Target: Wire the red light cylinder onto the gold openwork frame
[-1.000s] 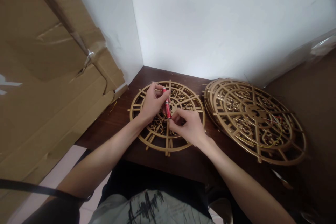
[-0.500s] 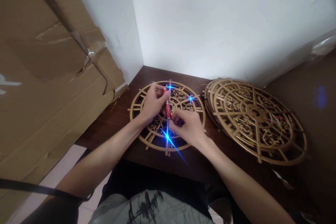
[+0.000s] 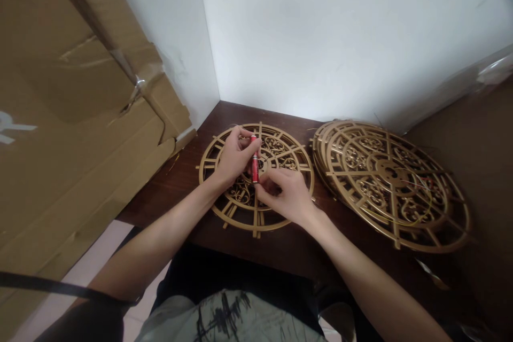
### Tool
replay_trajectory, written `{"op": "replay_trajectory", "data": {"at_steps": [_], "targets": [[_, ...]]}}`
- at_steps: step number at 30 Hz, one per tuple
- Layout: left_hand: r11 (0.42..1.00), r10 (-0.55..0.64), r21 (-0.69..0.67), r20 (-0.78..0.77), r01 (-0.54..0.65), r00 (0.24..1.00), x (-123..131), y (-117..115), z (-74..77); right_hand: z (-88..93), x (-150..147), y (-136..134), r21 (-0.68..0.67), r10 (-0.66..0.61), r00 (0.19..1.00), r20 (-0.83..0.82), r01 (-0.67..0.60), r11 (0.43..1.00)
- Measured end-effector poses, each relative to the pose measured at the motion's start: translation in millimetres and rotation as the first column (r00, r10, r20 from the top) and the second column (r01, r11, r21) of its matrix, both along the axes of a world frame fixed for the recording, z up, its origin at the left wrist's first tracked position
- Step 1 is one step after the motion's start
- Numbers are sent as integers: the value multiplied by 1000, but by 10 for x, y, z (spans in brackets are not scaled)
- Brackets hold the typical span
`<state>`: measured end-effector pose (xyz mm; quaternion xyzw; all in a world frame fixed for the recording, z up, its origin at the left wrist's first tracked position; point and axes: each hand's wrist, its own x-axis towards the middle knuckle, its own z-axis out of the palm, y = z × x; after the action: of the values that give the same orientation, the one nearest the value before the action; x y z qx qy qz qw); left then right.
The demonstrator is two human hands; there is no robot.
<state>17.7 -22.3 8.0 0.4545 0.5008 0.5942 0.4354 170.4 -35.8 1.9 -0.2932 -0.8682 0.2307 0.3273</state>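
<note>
Two red batteries (image 3: 255, 163) are lined up end to end above a round gold clock-like frame (image 3: 257, 219) with scrollwork. My left hand (image 3: 237, 156) is closed around their upper part, thumb and fingers pressing on the far end. At the near end, my right hand (image 3: 284, 192) is closed in a pinch, its fingertips touching or very close to the lower battery. Whatever those fingertips hold is too small to make out. The gold frame lies flat under both hands, its centre partly covered by them. No lights glow on it.
A stack of similar gold frames (image 3: 395, 173) leans on the right of the dark wooden table (image 3: 160, 195), with thin coloured wires (image 3: 425, 184) on top. A large cardboard box (image 3: 80, 117) stands at left. White walls (image 3: 340, 37) rise behind.
Blue lights that shone at several spots on the gold frame have gone out. Both hands and the batteries have stayed nearly in place.
</note>
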Motion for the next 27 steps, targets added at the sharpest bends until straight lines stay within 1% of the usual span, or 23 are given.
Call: {"op": "replay_trajectory", "data": {"at_steps": [4, 8, 10, 13, 15, 17, 22, 25, 27], "targets": [[1000, 7, 18, 13, -8, 1000, -23, 9, -1, 29, 11, 7, 45, 7, 995, -104, -2, 999], [999, -6, 44, 15, 6, 1000, -44, 10, 5, 74, 32, 35, 25, -66, 974, -217, 74, 997], [997, -59, 61, 33, 57, 998, -47, -2, 25, 96, 44, 49, 14, -122, 956, -267, 130, 991], [977, -201, 90, 68, 195, 977, -39, -35, 64, 115, 60, 67, -19, -216, 924, -317, 222, 975], [954, -290, 99, 79, 282, 954, -33, -62, 85, 113, 65, 81, -46, -261, 909, -325, 261, 964], [935, -348, 100, 81, 340, 934, -32, -85, 97, 102, 66, 98, -63, -272, 911, -309, 266, 962], [890, -448, 113, 43, 441, 893, -63, -131, 122, 71, 53, 119, -68, -203, 957, -208, 193, 979], [877, -472, 122, 31, 465, 881, -96, -140, 160, 71, 47, 111, -123, -199, 963, -184, 178, 976], [893, -440, 125, 51, 432, 896, -112, -128, 190, 70, 47, 108, -172, -214, 957, -194, 182, 968]]}}
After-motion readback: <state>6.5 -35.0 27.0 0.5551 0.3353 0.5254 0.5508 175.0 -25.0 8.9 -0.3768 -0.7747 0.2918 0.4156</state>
